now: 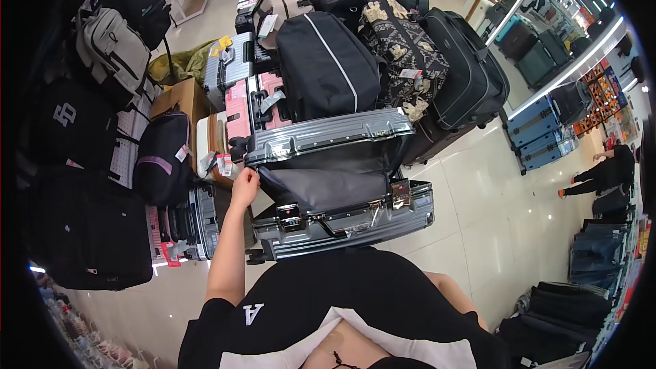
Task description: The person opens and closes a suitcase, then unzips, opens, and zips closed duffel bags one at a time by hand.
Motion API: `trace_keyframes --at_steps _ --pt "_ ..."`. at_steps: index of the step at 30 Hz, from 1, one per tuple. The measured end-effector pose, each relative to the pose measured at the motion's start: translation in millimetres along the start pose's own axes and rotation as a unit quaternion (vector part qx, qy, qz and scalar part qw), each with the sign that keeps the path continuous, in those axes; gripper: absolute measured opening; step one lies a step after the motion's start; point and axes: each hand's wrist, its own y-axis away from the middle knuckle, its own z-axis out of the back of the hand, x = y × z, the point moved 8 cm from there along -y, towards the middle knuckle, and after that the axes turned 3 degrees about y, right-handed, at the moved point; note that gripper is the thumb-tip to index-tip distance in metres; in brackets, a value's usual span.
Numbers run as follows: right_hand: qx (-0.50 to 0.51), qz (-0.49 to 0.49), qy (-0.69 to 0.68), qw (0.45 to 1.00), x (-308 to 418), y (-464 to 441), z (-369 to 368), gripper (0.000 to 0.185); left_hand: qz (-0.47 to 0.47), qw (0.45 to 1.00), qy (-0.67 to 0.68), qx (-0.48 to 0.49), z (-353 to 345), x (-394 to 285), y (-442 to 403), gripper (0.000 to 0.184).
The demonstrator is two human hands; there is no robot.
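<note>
In front of my body a grey hard-shell suitcase (342, 232) stands partly open. Its ribbed lid (328, 138) is tilted up, and a dark fabric lining (324, 188) shows inside. Metal latches sit along the near rim. My left hand (247, 184) is at the left side of the opening, fingers closed on the suitcase's edge; exactly which part they grip is hard to make out. On the right only part of my forearm shows beside my torso, and my right hand is out of sight.
Behind the suitcase stand a black bag (328, 65), a patterned bag (403, 55) and a large black suitcase (465, 68). Pink luggage (239, 109) is at the left, below hanging backpacks (113, 48). Blue suitcases (540, 133), a person (605, 174) and folded jeans (598, 253) are at the right.
</note>
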Motion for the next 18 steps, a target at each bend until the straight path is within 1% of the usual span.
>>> trace_keyframes --at_steps 2,4,7,10,11,15,18 --pt "0.0 0.026 0.037 0.999 33.5 8.4 -4.6 0.059 0.009 1.0 0.0 0.006 -0.1 -2.7 0.4 0.017" --pt "-0.001 0.024 0.031 0.999 43.6 6.6 -7.5 0.061 0.016 1.0 0.007 0.008 -0.9 -6.7 3.1 0.016" --pt "0.024 -0.038 -0.032 0.998 0.9 -25.5 -2.6 0.061 0.016 0.999 0.028 0.008 -2.3 -4.9 2.6 0.016" --pt "-0.007 -0.003 0.088 0.996 -2.5 -29.2 4.7 0.059 0.018 0.999 0.035 0.002 -2.8 -6.0 4.5 0.017" --pt "-0.016 0.002 0.107 0.994 -3.2 -30.0 5.3 0.058 0.015 0.999 0.034 0.003 -2.3 -7.2 4.7 0.017" --pt "-0.125 -0.044 0.121 0.984 -14.7 -27.1 16.7 0.054 0.011 0.999 0.03 0.004 -1.5 -8.9 6.1 0.016" --pt "-0.252 -0.093 0.121 0.956 -33.5 -29.6 26.6 0.051 0.011 1.0 0.027 0.002 -1.7 -12.4 7.6 0.017"
